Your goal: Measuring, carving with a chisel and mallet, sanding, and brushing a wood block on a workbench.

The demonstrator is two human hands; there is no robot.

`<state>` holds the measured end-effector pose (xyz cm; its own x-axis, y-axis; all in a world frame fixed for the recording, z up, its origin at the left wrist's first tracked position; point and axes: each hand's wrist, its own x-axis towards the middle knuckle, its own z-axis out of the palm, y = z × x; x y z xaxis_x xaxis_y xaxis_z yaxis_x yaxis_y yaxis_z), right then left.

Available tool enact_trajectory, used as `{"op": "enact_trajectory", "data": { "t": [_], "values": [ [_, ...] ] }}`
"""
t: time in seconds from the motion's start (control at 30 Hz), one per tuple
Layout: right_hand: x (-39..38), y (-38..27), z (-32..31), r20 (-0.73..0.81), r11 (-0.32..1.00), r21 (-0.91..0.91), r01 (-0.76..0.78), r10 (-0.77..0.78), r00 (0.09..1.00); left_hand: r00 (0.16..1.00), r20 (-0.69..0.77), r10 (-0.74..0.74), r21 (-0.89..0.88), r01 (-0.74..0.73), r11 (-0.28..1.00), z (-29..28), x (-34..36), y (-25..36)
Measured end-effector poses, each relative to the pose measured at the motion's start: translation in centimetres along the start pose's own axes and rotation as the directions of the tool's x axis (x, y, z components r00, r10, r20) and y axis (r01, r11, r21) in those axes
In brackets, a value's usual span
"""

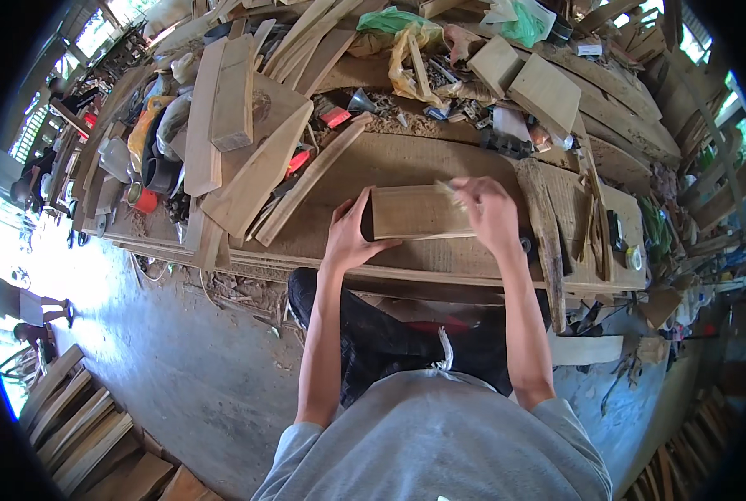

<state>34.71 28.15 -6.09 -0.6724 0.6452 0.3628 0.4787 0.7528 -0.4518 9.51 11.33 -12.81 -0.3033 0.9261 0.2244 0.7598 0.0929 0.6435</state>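
Note:
A rectangular wooden block point(419, 210) lies on the wooden bench top point(390, 159) in front of me. My left hand point(348, 238) grips its left end, with the thumb along the near edge and the fingers at the far side. Over the block's right end is my right hand point(490, 213), its fingers closed in a pinch. A small, thin, pale thing shows at those fingertips, too blurred to name. The right hand hides part of the block's right end.
Long boards point(260, 179) lean together at the left of the bench. Two wooden blocks point(546, 93) and scattered hardware lie at the back. A rough wooden stick point(543, 230) lies right of my right hand. A tape roll point(634, 258) sits near the right edge.

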Motion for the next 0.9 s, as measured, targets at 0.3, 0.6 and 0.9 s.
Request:
{"op": "enact_trajectory", "data": {
  "t": [0.3,0.6,0.9],
  "values": [
    [-1.4,3.2,-3.0,-0.141,0.973,0.225,0.045,-0.013,0.99,0.998,-0.031,0.055,0.004,-0.055,0.998,-0.2,0.3,0.9],
    [-0.6,-0.6,-3.0,0.189,0.968,0.249,-0.037,-0.011,0.982,0.999,-0.014,0.029,0.006,-0.029,1.0,-0.5,-0.5,0.4],
    [-1.5,-3.7,0.6,0.101,0.912,0.187,0.365,-0.388,0.916,1.0,-0.008,0.027,0.038,-0.026,0.999,-0.4,-0.6,-0.5]
  ]
}}
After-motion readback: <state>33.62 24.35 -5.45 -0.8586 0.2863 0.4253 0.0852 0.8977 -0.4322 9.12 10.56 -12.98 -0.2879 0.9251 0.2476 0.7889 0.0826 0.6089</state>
